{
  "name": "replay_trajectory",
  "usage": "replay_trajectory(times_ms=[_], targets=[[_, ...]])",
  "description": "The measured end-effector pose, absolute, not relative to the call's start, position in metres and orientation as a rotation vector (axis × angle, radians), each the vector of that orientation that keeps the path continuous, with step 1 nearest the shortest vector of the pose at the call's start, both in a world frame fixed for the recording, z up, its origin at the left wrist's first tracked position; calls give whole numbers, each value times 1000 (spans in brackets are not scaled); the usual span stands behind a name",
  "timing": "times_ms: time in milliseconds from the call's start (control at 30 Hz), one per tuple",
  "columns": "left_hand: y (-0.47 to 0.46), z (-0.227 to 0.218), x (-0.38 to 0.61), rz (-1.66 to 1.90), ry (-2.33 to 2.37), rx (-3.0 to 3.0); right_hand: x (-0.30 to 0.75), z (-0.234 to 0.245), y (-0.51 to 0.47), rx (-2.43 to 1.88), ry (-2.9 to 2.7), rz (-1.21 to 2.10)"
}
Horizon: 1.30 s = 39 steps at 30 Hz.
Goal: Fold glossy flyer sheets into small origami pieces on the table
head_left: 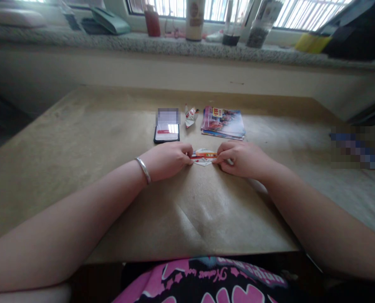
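Observation:
A small folded piece of printed paper, white with orange and red parts, lies on the table between my hands. My left hand, with a silver bangle at the wrist, pinches its left end between thumb and fingers. At the opposite end, my right hand grips the paper in the same way. The fingertips hide both ends of it. Just beyond my hands stands a folded paper figure, white with red print, with pointed tips.
Behind my left hand lies a phone. A stack of printed sheets sits beyond my right hand. The brown table reaches a wall, where a stone windowsill holds bottles and other items. Something blue and blurred is at far right.

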<state>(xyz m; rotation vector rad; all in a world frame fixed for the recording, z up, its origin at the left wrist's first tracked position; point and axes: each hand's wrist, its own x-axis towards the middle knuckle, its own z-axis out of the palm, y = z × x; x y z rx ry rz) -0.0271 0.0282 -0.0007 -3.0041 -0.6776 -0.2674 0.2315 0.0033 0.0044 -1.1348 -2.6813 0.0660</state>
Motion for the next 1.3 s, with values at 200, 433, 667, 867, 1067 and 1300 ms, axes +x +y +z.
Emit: replay_trajectory(times_ms=[200, 433, 667, 867, 1067, 1300], targets=[[27, -1, -29, -338, -586, -2983, 237, -4, 8, -1032, -2615, 172], [20, 0, -25, -338, -609, -2874, 232, -8, 11, -1124, -2445, 369], [11, -2, -17, -303, -602, -2818, 229, -18, 15, -1285, -2293, 253], [11, -4, -16, -343, -677, -2828, 228, -13, 13, -1350, -2305, 456], [16, -10, -18, -437, -767, -2886, 226, -12, 11, -1318, -2338, 454], [18, -12, -16, -547, -728, -3007, 229, -17, 16, -1033, -2428, 286]])
